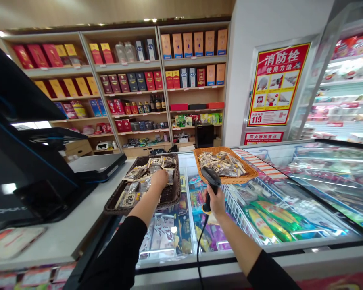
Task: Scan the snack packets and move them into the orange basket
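My left hand (159, 179) reaches into a dark brown wicker basket (172, 197) and presses down on the small silver-and-white snack packets (133, 174) heaped there, its fingers closed on one packet. My right hand (217, 201) grips a black corded handheld barcode scanner (211, 181), whose nose points up and away from me. The scanner's head is close to an orange wicker basket (249, 173) full of similar snack packets (220, 164). Its black cord hangs down past the freezer edge.
Both baskets rest on a glass-topped chest freezer (299, 193) packed with bright packages. A white checkout counter (54, 237) and black till screen (24, 161) stand at the left. Liquor-box shelves (127, 88) fill the back, and a chilled display case (345, 92) stands at the right.
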Action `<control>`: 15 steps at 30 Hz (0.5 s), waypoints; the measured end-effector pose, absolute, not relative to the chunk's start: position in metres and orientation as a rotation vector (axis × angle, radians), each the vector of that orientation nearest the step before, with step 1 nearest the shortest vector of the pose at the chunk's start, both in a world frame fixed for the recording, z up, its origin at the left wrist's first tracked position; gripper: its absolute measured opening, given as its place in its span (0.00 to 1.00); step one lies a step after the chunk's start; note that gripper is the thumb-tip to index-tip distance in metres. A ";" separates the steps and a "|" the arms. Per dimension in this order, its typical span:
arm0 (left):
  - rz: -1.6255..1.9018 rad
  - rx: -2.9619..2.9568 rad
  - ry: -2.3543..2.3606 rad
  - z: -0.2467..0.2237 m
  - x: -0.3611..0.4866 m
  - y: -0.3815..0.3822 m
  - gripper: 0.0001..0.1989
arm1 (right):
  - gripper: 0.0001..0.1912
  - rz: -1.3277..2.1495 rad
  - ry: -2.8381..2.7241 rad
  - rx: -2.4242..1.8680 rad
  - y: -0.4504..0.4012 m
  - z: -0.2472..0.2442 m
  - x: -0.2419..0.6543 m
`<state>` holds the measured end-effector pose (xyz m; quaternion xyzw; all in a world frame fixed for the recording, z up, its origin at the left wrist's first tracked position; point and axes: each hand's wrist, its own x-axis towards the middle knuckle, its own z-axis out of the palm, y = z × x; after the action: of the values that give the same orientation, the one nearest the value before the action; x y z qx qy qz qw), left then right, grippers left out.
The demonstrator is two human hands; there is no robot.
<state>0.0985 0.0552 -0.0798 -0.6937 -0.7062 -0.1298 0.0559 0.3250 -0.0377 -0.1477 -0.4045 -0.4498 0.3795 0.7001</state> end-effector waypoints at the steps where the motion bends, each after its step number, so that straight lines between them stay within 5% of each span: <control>1: -0.426 -2.062 -2.168 -0.081 0.100 0.056 0.19 | 0.20 0.843 -0.998 -0.899 -0.038 -0.147 0.325; 7: -0.630 -1.989 -2.458 -0.091 0.095 0.076 0.26 | 0.21 0.815 -1.020 -0.912 -0.041 -0.143 0.325; 11: -1.522 -2.046 -2.473 -0.094 0.089 0.084 0.13 | 0.22 0.806 -1.089 -0.929 -0.043 -0.141 0.326; 15: -2.444 -2.055 -2.117 -0.094 0.095 0.082 0.16 | 0.19 0.879 -1.329 -0.901 -0.048 -0.138 0.327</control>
<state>0.0950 0.0824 -0.0939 -0.5048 -0.5201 -0.6004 -0.3379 0.3268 -0.0479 -0.1378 -0.3900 -0.5756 0.3809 0.6096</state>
